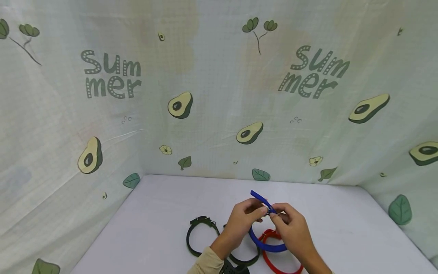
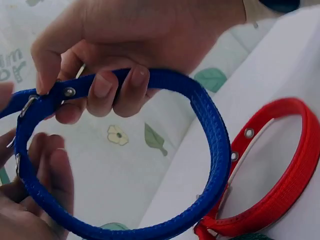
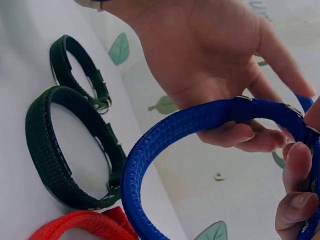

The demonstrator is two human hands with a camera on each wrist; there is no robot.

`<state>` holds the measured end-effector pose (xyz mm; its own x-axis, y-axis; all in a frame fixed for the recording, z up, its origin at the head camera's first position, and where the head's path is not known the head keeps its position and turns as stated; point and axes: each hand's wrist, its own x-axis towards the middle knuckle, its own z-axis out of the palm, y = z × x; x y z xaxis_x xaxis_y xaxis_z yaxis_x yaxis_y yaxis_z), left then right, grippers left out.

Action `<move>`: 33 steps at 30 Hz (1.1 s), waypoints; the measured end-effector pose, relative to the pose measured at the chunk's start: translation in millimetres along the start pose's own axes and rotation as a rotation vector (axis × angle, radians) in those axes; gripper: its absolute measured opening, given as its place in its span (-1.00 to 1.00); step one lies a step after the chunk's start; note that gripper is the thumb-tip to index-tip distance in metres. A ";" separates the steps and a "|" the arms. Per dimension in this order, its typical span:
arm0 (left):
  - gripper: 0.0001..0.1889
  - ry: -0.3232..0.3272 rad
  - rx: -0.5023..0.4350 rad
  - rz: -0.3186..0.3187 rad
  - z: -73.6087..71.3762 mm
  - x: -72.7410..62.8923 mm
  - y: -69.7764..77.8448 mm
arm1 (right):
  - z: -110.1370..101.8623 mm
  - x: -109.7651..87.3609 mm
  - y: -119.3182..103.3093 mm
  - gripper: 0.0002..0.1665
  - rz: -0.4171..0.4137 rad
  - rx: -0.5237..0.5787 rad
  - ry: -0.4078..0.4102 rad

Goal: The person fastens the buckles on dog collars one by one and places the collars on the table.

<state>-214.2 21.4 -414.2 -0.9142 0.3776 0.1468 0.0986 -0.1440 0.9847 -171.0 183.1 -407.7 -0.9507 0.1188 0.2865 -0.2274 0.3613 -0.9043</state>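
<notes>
A blue dog collar (image 1: 270, 248) is held up in both hands, its loop hanging below them and its free strap end pointing up and away. The left hand (image 1: 242, 219) pinches it near the metal buckle (image 2: 29, 106), thumb and forefinger close together. On the strap part with eyelets, the right hand (image 2: 135, 42) has its fingers curled round the band, its thumb by the buckle. In the right wrist view the left hand (image 3: 210, 65) lies along the collar's metal fittings. Whether the strap is fully through the buckle cannot be told.
Below the hands, a red collar (image 1: 268, 262) lies on the white table (image 1: 164, 213). Two dark green collars (image 3: 42, 145) rest to its left, both formed into loops. A printed cloth (image 1: 212, 57) hangs behind and at the sides.
</notes>
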 end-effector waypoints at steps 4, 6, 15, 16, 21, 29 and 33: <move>-0.70 -0.029 0.121 -0.003 -0.2 -2.5 1.0 | 0.5 0.2 -0.2 -0.84 0.026 0.012 0.010; -0.71 -0.029 0.134 0.005 0.5 -3.1 1.0 | 0.6 0.4 0.1 -0.84 0.033 0.023 0.013; -0.69 -0.011 0.152 0.074 3.6 -3.0 -3.0 | 5.3 -2.0 4.3 -0.78 -0.008 0.082 0.090; -0.69 -0.010 0.145 0.082 4.1 -3.5 -3.2 | 6.1 -2.2 4.7 -0.80 -0.024 0.090 0.105; -0.71 0.010 0.077 0.111 9.5 -5.1 -4.2 | 8.3 -2.9 5.9 -0.84 -0.124 0.141 0.185; -0.70 0.018 0.179 0.171 16.0 -6.6 -4.4 | 6.9 -5.6 5.6 -0.57 -0.177 0.146 0.245; -0.66 -0.006 0.294 0.219 12.7 -5.7 -4.9 | 8.4 -6.4 4.5 -0.52 -0.211 0.158 0.226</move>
<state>-204.4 31.6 -418.6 -0.8564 0.3729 0.3571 0.4016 0.0463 0.9146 -167.6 176.2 -416.2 -0.8126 0.2647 0.5192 -0.4608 0.2537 -0.8505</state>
